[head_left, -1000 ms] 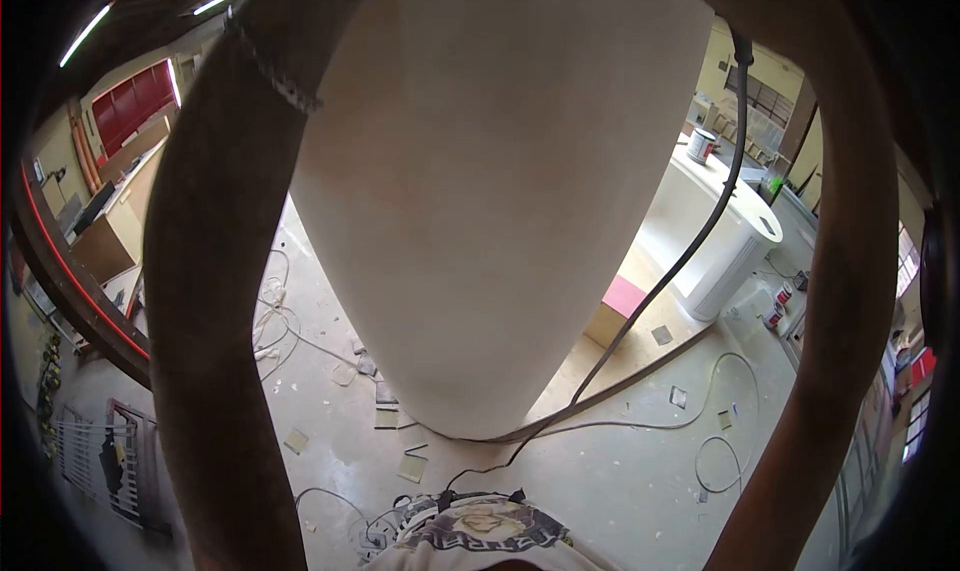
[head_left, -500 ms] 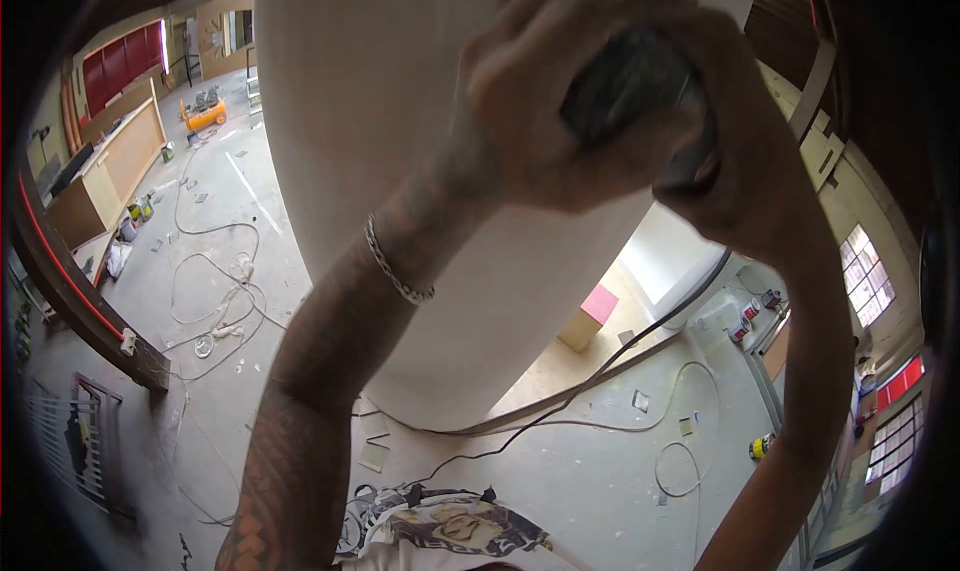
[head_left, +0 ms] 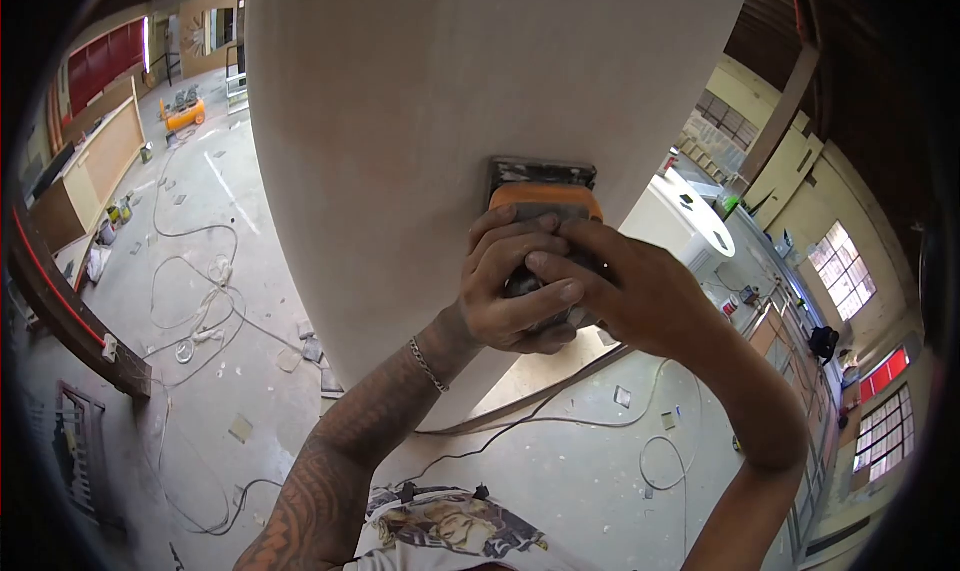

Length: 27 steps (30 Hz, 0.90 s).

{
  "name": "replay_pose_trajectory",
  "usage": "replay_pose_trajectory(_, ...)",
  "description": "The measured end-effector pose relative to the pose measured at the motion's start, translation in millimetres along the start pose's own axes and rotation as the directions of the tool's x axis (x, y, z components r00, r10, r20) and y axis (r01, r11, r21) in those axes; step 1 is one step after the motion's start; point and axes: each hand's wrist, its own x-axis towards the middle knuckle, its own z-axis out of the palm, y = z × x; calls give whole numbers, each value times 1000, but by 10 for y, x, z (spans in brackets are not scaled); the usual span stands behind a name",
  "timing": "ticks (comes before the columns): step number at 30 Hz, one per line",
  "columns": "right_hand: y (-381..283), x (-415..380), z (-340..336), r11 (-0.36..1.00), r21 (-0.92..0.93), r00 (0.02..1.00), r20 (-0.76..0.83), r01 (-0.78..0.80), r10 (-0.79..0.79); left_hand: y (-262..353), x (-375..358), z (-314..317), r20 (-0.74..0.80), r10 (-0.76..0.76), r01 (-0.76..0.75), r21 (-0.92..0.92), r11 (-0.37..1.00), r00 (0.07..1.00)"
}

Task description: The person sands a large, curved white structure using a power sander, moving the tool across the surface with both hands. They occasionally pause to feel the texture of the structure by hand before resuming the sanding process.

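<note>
Got my left hand (head_left: pixel 515 283) and right hand (head_left: pixel 630 289) both in a snug grip round the blocky orange-and-black sander (head_left: pixel 545 197) just right of mid-frame, long axis running up-picture, pad end seemingly against the tall off-white curved panel (head_left: pixel 400 121).

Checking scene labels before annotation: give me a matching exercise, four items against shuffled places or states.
1 handheld tool
2 chain bracelet
3 wheeled machine
4 large panel

A orange, on the floor at far left
B pale, behind the tool
C clasped by left hand and right hand
D around the left wrist

Pairs: 1-C, 2-D, 3-A, 4-B
</note>
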Motion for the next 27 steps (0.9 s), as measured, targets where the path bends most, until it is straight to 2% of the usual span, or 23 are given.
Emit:
replay_pose_trajectory(2,16,52,-126,997,-71,998,-48,-43,40,-45,188,16,0,7,-7,-5,1000,1000)
replay_pose_trajectory(4,81,170,-369,986,-139,991,-101,-96,82,-171,532,111,-97,68,-73,-48,996,993)
replay_pose_trajectory(8,330,437,-829,954,-221,952,-272,-202,138,-461,1339,154,-137,220,-212,70,975,966)
replay_pose_trajectory(9,419,484,-959,946,-207,939,-289,-251,186,-516,1516,187,-150,208,-203,44,978,967)
replay_pose_trajectory(10,507,534,-1161,929,-273,950,-254,-251,182,-630,1744,211,-152,272,-270,30,962,950)
replay_pose_trajectory(11,449,628,-1366,914,-314,943,-287,-256,166,-740,1973,234,-153,335,-336,17,942,930)
replay_pose_trajectory(12,541,718,-1440,933,-289,930,-354,-214,103,-938,2286,260,-145,467,-469,17,883,873)
replay_pose_trajectory(14,722,897,-1587,959,-260,878,-478,-115,-25,-948,2698,108,8,408,-400,-173,900,913)
replay_pose_trajectory(15,616,966,-1755,979,-189,878,-478,-81,-20,-871,2834,-70,187,228,-160,-322,933,955)
replay_pose_trajectory(18,534,1028,-1824,968,-202,849,-527,-149,20,-449,3015,-157,194,-1,36,-179,983,981)
replay_pose_trajectory(20,557,973,-1747,942,-242,838,-542,-232,67,-680,3033,-100,132,216,-199,-125,972,968)
replay_pose_trajectory(22,587,911,-1681,921,-270,830,-551,-282,93,-829,3044,-84,112,313,-286,-207,936,943)
replay_pose_trajectory(23,586,875,-1645,912,-275,825,-555,-305,109,-897,3054,-96,120,306,-256,-316,914,945)
replay_pose_trajectory(25,572,805,-1573,896,-292,821,-557,-334,125,-922,2972,-112,99,312,-244,-421,874,945)
replay_pose_trajectory(27,562,745,-1504,883,-303,818,-557,-358,141,-886,2770,-25,34,354,-313,-395,864,935)
